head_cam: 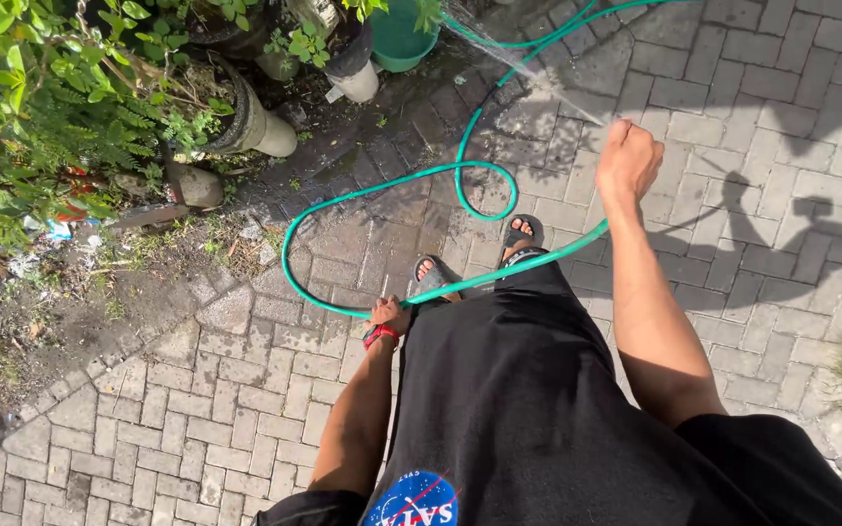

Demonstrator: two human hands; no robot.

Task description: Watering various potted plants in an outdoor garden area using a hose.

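The right hand (628, 161) is raised and closed into a fist around the end of a thin green rubber garden hose (460, 185), and a fine spray of water (528, 68) fans out beyond its knuckles toward the potted green plants (41, 97). From under those fingers the hose drops past the black sandals (479, 258) and runs to the left hand (389, 314), which hangs low with its fingers curled around the hose where it loops. Beyond the left fingers the loop lies on the grey brick paving (246, 390), partly wet near the white plastic pots (265, 131).
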